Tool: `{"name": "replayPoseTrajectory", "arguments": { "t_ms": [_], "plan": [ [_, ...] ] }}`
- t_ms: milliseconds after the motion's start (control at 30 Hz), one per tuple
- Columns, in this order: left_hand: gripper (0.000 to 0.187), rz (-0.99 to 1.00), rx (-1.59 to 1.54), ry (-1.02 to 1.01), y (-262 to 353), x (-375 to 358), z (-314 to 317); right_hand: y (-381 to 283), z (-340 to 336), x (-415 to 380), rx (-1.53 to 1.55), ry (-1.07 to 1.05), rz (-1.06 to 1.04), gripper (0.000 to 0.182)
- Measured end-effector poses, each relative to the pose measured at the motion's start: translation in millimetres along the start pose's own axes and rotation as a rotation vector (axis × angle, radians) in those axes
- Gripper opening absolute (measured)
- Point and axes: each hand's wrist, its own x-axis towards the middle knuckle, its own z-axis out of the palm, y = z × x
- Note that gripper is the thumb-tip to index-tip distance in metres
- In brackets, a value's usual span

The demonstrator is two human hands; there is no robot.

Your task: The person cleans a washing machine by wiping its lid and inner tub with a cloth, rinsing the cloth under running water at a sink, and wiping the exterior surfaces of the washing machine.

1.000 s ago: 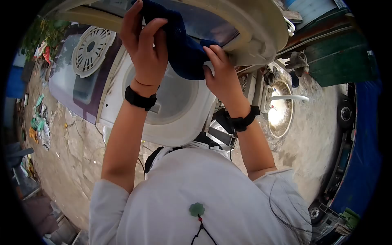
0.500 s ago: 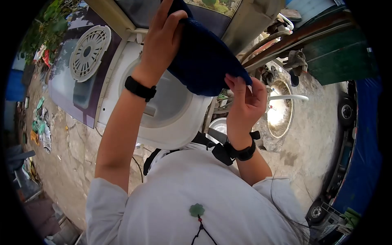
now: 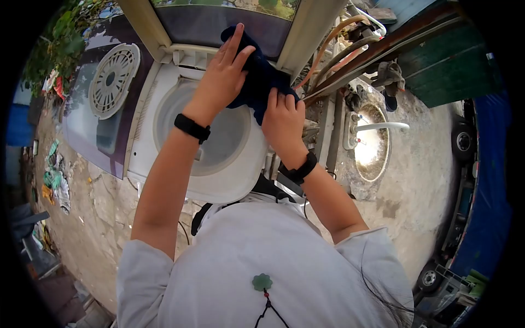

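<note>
A dark blue cloth (image 3: 261, 76) is bunched between my two hands, above the back right part of an open washing machine (image 3: 219, 188). My left hand (image 3: 219, 82) holds the cloth's left side, with some fingers stretched up along it; the grip beneath is partly hidden. At the cloth's lower right end, my right hand (image 3: 284, 123) has its fingers curled over the fabric. Below and left of the cloth is the machine's round tub (image 3: 219, 142), partly covered by my left forearm. Both wrists wear black bands.
A slotted white round cover (image 3: 115, 82) lies on the machine's purple panel (image 3: 98, 147) at left. The raised lid (image 3: 219, 24) stands behind the tub. Hoses (image 3: 333, 41) and a basin (image 3: 372, 158) with a white pipe are at right. A blue-covered vehicle (image 3: 486, 180) stands farther right.
The cloth has gone from spread out to bunched. My right hand has moved left and up, closer to my left hand, and has turned back-side up. My left hand has dropped slightly.
</note>
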Motion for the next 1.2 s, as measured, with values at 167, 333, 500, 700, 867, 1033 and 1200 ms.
{"name": "replayPoseTrajectory", "arguments": {
  "t_ms": [167,333,500,700,867,1033,1200],
  "plan": [
    [0.064,-0.019,0.03,-0.084,-3,-15,3,-4,-20,6,0.043,0.103,0.073,0.058],
    [0.065,-0.046,0.006,-0.064,1,-15,8,-13,-14,23,-0.004,-0.065,0.143,0.053],
    [0.061,-0.055,0.001,-0.068,1,-15,9,-11,-13,39,0.359,0.024,0.172,0.05],
    [0.062,0.002,-0.053,-0.047,16,-12,29,11,-16,12,0.767,-0.036,0.227,0.051],
    [0.052,0.157,-0.127,-0.136,26,-3,32,10,-25,29,0.633,0.334,0.042,0.05],
    [0.042,-0.112,-0.305,0.023,23,2,20,8,-56,61,0.379,0.222,0.087,0.051],
    [0.032,-0.136,-0.271,0.094,19,3,19,-8,-39,69,0.219,0.307,0.074,0.06]
  ]
}}
